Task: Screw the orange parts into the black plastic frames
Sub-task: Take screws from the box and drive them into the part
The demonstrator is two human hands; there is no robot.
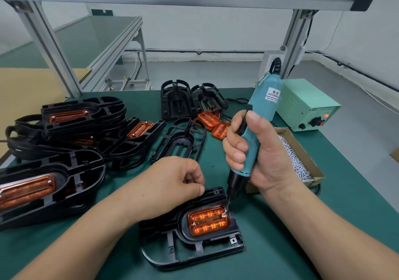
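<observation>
A black plastic frame (194, 247) lies near the table's front edge with an orange part (208, 220) seated in its recess. My right hand (252, 150) grips a teal electric screwdriver (257, 124) upright; its bit rests on a screw (224, 212) at the orange part's right end. A second screw sits at the part's left end. My left hand (172, 182) rests on the frame's upper left edge, fingers curled; whether it holds anything is hidden.
Stacks of black frames with orange parts (64, 128) fill the left side. Empty frames (179, 139) and loose orange parts (213, 122) lie in the middle. A cardboard box of screws (298, 161) and a green power supply (306, 105) stand on the right.
</observation>
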